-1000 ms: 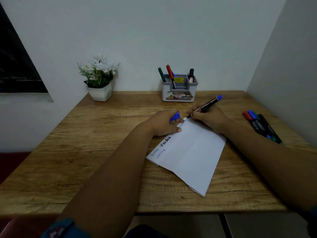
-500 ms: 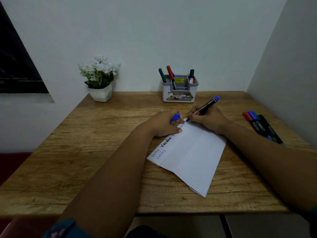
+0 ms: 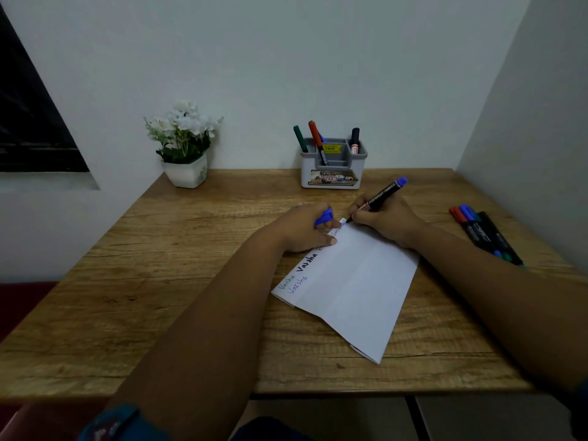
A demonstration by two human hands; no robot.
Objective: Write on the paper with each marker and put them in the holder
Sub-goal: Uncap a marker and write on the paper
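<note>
Writing away here: the right hand (image 3: 386,222) is pinching the blue marker (image 3: 377,199) like a pen, tip touching the far corner of the paper (image 3: 356,288). The left hand (image 3: 307,229) is curling around the blue cap (image 3: 324,216) while its thumb is pinning the sheet so it isn't sliding. "Varsha" is showing several times along the sheet's edge. "Permanent marker" seems to be printed on the barrel. Beyond the hands the holder (image 3: 334,167) is carrying finished markers; right of the right hand, spare markers (image 3: 485,233) are waiting on the surface (image 3: 159,281).
</note>
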